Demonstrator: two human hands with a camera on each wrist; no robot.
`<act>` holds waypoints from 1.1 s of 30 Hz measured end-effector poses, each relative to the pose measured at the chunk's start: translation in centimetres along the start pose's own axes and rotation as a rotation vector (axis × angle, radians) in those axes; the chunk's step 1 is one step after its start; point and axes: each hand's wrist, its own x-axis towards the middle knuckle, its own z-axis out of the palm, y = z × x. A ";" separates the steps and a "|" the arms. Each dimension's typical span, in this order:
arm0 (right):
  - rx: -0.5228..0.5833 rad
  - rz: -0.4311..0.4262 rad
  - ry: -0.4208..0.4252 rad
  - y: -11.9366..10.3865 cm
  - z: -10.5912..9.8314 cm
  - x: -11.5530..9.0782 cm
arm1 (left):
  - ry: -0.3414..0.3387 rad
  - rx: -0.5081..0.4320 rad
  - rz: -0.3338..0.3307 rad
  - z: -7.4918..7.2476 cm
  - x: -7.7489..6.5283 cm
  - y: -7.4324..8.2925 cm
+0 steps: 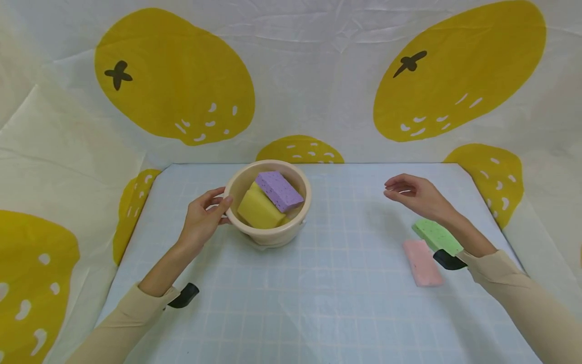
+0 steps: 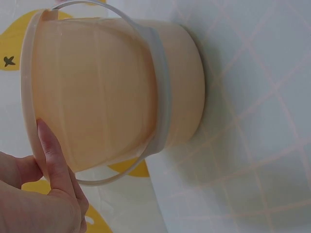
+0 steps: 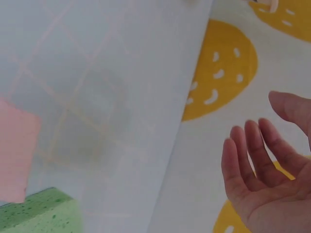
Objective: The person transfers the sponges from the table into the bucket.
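Observation:
My left hand (image 1: 202,217) pinches the rim of a beige bucket (image 1: 273,235) at its left side, thumb over the edge and fingers outside. In the left wrist view the bucket (image 2: 107,92) stands upright on the table, its handle (image 2: 163,92) hanging down along the wall. Inside lie a purple sponge (image 1: 279,190) and, partly under it, yellow sponges (image 1: 259,210). To the right, my right hand (image 1: 420,194) hovers over the table with loosely bent fingers and holds nothing. Below that hand lie a green sponge (image 1: 436,235) and a pink sponge (image 1: 423,263).
A pale blue checked cloth (image 1: 336,303) covers the table. White fabric with yellow fruit prints (image 1: 313,76) hangs behind and at both sides, meeting the table's back edge just behind the bucket. Dark wrist straps (image 1: 184,296) show at both sleeves.

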 end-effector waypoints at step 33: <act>-0.120 0.305 0.139 11.4 -1.9 -7.9 | 0.008 0.015 0.001 -0.1 0.0 -0.3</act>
